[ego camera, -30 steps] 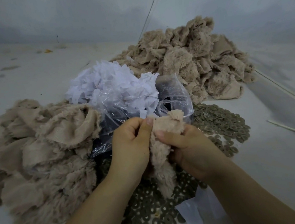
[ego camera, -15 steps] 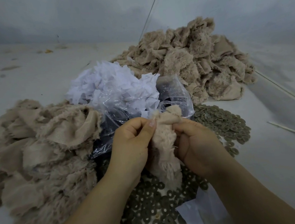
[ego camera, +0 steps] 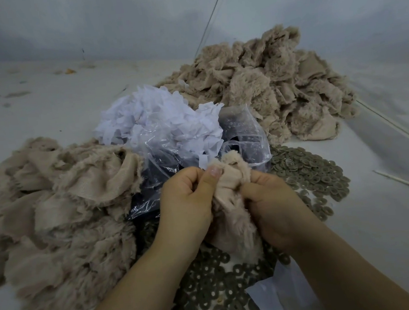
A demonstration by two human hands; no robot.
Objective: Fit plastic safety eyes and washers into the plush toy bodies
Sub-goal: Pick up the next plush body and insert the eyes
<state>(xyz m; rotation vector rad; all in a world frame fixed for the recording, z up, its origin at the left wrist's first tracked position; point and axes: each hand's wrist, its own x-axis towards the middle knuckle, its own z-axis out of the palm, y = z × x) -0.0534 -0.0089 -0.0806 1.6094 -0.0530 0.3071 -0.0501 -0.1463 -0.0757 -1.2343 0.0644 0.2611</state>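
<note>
Far left: heap of beige plush fabric bodies on the pale grey tabletop, fur side and woven backing mixed. Next, clear plastic bag of white paper scraps, dark contents under it, probably the eyes, can't confirm.

Centre: left hand fingers curled tight, thumb pressing the smooth backing of the one beige plush body held up between both hands. Right hand grips its other edge, fingers wrapped into the fur. No eye or washer visible in either hand; may be hidden in the fabric.

Advice: keep backing stretched flat over the post, push washer square, not tilted.

Right and below: loose olive-grey ring washers spread on the tabletop, within reach. Far right: second beige plush heap, thin white stick.
</note>
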